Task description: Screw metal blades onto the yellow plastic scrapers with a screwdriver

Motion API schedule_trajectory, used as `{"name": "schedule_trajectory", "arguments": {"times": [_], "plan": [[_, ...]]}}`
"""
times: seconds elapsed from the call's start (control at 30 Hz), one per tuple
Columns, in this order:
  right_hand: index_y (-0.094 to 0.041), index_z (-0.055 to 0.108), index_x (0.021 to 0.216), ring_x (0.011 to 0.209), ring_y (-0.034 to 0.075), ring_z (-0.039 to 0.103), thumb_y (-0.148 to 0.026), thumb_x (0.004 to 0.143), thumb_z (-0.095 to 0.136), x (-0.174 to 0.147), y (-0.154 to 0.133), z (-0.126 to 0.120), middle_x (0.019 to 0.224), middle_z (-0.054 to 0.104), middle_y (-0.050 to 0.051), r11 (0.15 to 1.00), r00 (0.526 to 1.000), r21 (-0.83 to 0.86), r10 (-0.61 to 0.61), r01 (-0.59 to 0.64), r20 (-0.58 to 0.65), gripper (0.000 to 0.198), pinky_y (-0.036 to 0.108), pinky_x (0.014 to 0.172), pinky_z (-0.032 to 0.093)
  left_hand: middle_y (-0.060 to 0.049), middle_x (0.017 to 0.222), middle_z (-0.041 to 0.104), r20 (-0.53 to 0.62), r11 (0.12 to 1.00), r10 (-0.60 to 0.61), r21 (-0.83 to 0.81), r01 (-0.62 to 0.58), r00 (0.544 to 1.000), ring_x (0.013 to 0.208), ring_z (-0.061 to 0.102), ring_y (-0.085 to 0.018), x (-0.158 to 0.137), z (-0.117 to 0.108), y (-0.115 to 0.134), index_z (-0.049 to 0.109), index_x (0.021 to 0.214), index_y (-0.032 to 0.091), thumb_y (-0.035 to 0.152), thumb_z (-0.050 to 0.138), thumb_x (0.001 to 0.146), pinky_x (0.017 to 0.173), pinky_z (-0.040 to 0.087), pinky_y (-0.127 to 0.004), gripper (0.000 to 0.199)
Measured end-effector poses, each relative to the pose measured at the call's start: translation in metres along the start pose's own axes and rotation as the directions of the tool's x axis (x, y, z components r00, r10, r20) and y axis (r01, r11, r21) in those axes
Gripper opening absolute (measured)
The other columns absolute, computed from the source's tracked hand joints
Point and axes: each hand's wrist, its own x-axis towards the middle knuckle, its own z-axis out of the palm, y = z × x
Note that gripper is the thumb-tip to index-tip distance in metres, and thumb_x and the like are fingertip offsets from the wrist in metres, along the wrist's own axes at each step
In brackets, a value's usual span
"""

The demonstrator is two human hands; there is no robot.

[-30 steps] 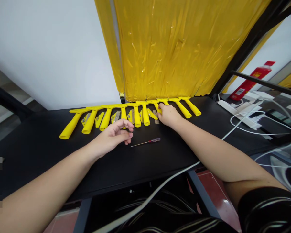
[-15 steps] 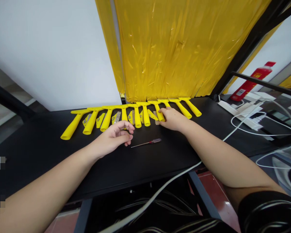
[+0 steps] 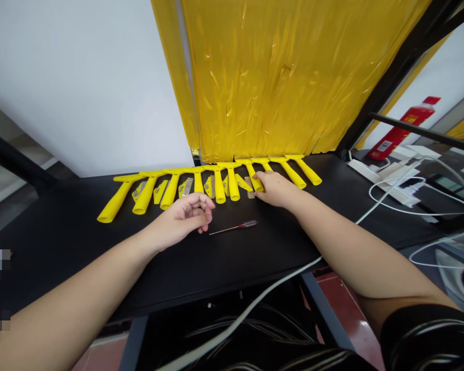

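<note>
Yellow T-shaped tools [image 3: 118,202], seemingly scraper handles, lie side by side in a row on the black table [image 3: 193,273]. Between several of them sit small yellow pieces [image 3: 160,191] with metal plates [image 3: 187,186]. My left hand [image 3: 189,215] hovers before the row, palm turned inward, fingers loosely curled and apart, nothing in it. A thin screwdriver [image 3: 237,226] with a translucent handle lies just right of it. My right hand [image 3: 274,189] has its fingers and thumb round the near end of a yellow handle [image 3: 256,178]; the hand hides part of the neighbouring handle.
Behind the table rise a white panel [image 3: 93,77] and yellow plastic sheeting [image 3: 294,77]. On the right are a red bottle [image 3: 404,129], a white power strip [image 3: 386,180] and tangled white cables. One cable [image 3: 255,304] crosses the table's front edge. Black frame bars stand at both sides.
</note>
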Motion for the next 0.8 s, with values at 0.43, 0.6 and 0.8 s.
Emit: {"name": "schedule_trajectory", "arguments": {"times": [0.43,0.6,0.8], "plan": [[-0.014,0.068,0.140,0.115,0.032,0.070,-0.028,0.101,0.064,0.0028,0.0016,0.0083,0.130,0.067,0.020,0.998,0.997,-0.042,-0.047,0.045,-0.061,0.041,0.043,0.104,0.053,0.002,0.084,0.066,0.022,1.000,-0.012,0.013,0.012,1.000,0.068,0.065,-0.010,0.0010,-0.0006,-0.0005,0.064,0.106,0.018,0.025,0.077,0.091,0.063,0.055,-0.024,0.021],[-0.014,0.069,0.138,0.115,0.033,0.070,-0.028,0.100,0.065,0.0013,-0.0010,0.0074,0.129,0.067,0.019,0.999,0.997,-0.031,-0.037,0.035,-0.061,0.041,0.043,0.104,0.053,0.002,0.081,0.066,0.037,1.000,-0.010,0.023,0.009,0.999,0.069,0.064,-0.010,0.0007,-0.0015,0.0000,0.064,0.106,0.018,0.024,0.075,0.092,0.063,0.055,-0.024,0.019],[-0.015,0.070,0.135,0.110,0.031,0.069,-0.032,0.099,0.068,0.0006,-0.0013,0.0067,0.124,0.067,0.019,0.999,0.998,-0.015,-0.031,0.030,-0.056,0.039,0.042,0.104,0.052,0.002,0.080,0.066,0.044,1.000,-0.005,0.025,0.004,0.999,0.069,0.064,-0.011,0.0010,-0.0015,-0.0004,0.063,0.107,0.018,0.025,0.074,0.093,0.064,0.055,-0.024,0.019]]}}
